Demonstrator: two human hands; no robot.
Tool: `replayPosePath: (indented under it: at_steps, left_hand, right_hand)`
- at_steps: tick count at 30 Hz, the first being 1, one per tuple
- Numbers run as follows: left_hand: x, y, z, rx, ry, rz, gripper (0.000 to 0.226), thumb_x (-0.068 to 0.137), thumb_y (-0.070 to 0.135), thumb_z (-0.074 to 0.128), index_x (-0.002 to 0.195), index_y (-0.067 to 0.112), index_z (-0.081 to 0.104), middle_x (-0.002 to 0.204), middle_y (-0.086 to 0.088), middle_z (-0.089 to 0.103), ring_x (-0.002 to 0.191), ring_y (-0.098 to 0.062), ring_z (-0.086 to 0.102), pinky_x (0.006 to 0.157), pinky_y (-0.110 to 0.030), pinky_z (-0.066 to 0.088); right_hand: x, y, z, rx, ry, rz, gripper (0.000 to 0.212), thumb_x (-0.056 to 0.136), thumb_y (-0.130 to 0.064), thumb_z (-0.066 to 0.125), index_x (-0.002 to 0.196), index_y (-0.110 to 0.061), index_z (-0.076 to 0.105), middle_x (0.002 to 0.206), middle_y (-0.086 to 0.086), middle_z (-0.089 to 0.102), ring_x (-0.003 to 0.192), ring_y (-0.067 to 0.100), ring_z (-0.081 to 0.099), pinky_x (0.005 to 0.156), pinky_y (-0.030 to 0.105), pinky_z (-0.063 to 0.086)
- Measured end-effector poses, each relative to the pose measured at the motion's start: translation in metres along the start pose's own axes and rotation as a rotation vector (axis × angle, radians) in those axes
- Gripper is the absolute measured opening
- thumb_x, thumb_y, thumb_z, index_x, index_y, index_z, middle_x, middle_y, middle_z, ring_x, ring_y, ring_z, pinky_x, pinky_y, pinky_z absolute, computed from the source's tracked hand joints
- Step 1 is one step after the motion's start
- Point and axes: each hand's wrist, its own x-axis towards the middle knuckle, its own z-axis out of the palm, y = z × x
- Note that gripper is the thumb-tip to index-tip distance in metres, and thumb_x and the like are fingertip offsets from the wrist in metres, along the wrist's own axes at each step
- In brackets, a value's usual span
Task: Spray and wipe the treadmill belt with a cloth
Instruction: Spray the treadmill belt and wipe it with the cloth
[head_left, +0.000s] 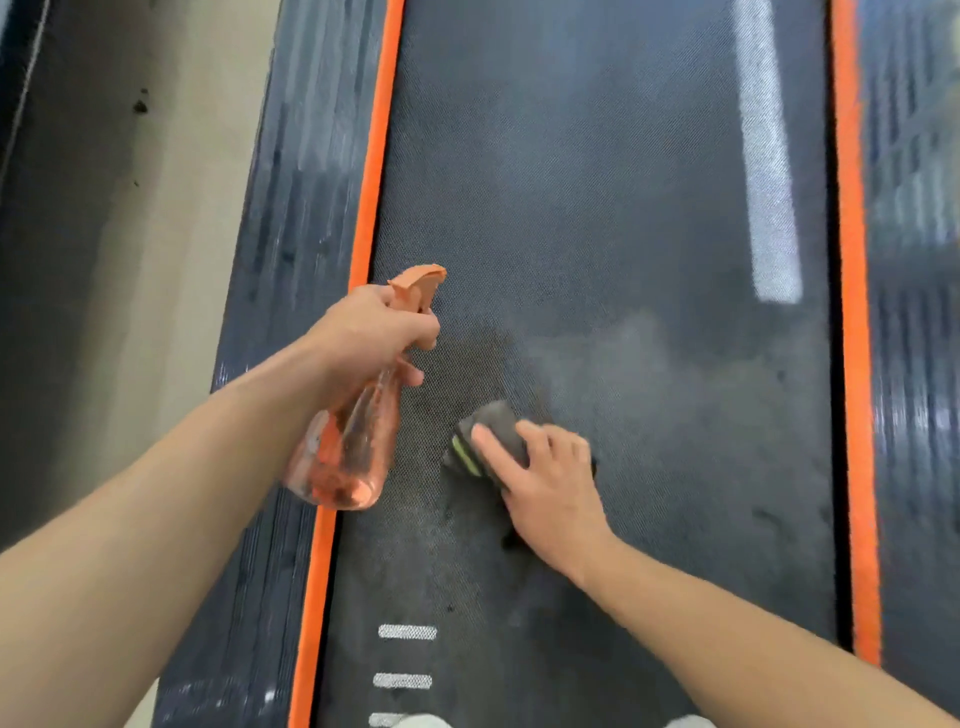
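The dark textured treadmill belt (597, 182) runs up the middle of the view. My left hand (371, 327) grips an orange see-through spray bottle (345, 447) by its neck, nozzle pointing up and to the right over the belt's left side. A pale haze of spray hangs over the belt just right of the nozzle. My right hand (550, 493) lies flat, fingers spread, pressing a folded dark grey cloth with a green edge (491, 441) onto the belt. The hand covers the cloth's near part.
Orange strips (376, 156) (852, 260) border the belt on both sides, with dark ribbed side rails (296, 182) beyond them. A long white stripe (769, 171) and short white dashes (408, 631) mark the belt. Beige floor (171, 208) lies to the left.
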Motion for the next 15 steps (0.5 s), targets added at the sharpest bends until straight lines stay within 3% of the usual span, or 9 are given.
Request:
replayPosePath:
  at_steps: [2,4,5,7,9,11,13,15]
  left_hand:
    - [0.007,0.005,0.011,0.007,-0.053,0.018,0.071,0.045,0.034,0.074,0.109,0.002,0.069,0.097,-0.005,0.067,0.083,-0.033,0.070,0.074,-0.046,0.052]
    - [0.013,0.005,0.021,0.008,-0.079,0.024,0.067,0.047,0.034,0.074,0.106,0.002,0.070,0.096,-0.004,0.067,0.084,-0.034,0.070,0.075,-0.046,0.051]
    - [0.017,0.003,0.026,0.004,-0.081,0.022,0.065,0.047,0.034,0.074,0.105,0.004,0.071,0.096,-0.004,0.068,0.086,-0.036,0.071,0.075,-0.046,0.051]
    - [0.023,-0.001,0.037,0.010,-0.096,0.018,0.054,0.047,0.033,0.074,0.096,0.011,0.075,0.095,-0.003,0.070,0.087,-0.039,0.072,0.075,-0.047,0.052]
    - [0.025,-0.005,0.044,0.020,-0.097,0.017,0.039,0.047,0.032,0.075,0.084,0.018,0.074,0.092,-0.004,0.071,0.082,-0.037,0.071,0.075,-0.047,0.052]
    - [0.025,-0.006,0.045,0.014,-0.096,0.011,0.032,0.051,0.028,0.075,0.082,0.020,0.071,0.093,-0.003,0.070,0.079,-0.033,0.070,0.075,-0.045,0.050]
    - [0.024,-0.006,0.039,0.006,-0.077,0.000,0.031,0.053,0.027,0.075,0.083,0.019,0.070,0.093,-0.003,0.070,0.080,-0.033,0.070,0.076,-0.044,0.049]
    - [0.020,-0.007,0.027,-0.010,-0.033,-0.017,0.029,0.059,0.023,0.073,0.088,0.017,0.069,0.092,-0.004,0.071,0.076,-0.028,0.068,0.075,-0.042,0.052]
  right_hand:
    - [-0.032,0.011,-0.005,-0.011,-0.133,-0.361,0.066,0.084,-0.020,0.064,0.146,-0.031,0.047,0.123,0.010,0.050,0.098,0.032,0.050,0.084,0.045,0.042]
    - [-0.015,0.044,-0.007,-0.015,-0.132,-0.419,0.062,0.088,-0.020,0.061,0.147,-0.033,0.045,0.122,0.010,0.054,0.097,0.032,0.053,0.082,0.044,0.045]
    - [0.003,0.063,-0.005,-0.024,-0.055,-0.301,0.061,0.087,-0.019,0.063,0.145,-0.033,0.047,0.119,0.011,0.056,0.095,0.033,0.055,0.080,0.045,0.047]
    - [0.044,0.101,-0.008,-0.057,0.067,0.113,0.059,0.086,-0.023,0.067,0.142,-0.033,0.050,0.116,0.014,0.057,0.092,0.036,0.055,0.075,0.047,0.048]
    - [0.078,0.124,-0.018,-0.100,0.066,0.453,0.059,0.087,-0.030,0.068,0.143,-0.031,0.051,0.119,0.017,0.056,0.095,0.039,0.054,0.077,0.048,0.047]
    - [0.091,0.116,-0.016,-0.145,0.064,0.676,0.060,0.087,-0.033,0.067,0.145,-0.032,0.049,0.125,0.016,0.054,0.100,0.039,0.053,0.083,0.049,0.045]
    - [0.084,0.080,-0.008,-0.150,0.094,0.688,0.061,0.085,-0.031,0.068,0.144,-0.032,0.050,0.125,0.014,0.055,0.101,0.037,0.053,0.086,0.049,0.043]
    - [0.051,0.032,0.003,-0.080,0.084,0.453,0.062,0.082,-0.025,0.070,0.142,-0.033,0.053,0.120,0.014,0.056,0.099,0.036,0.053,0.085,0.049,0.041]
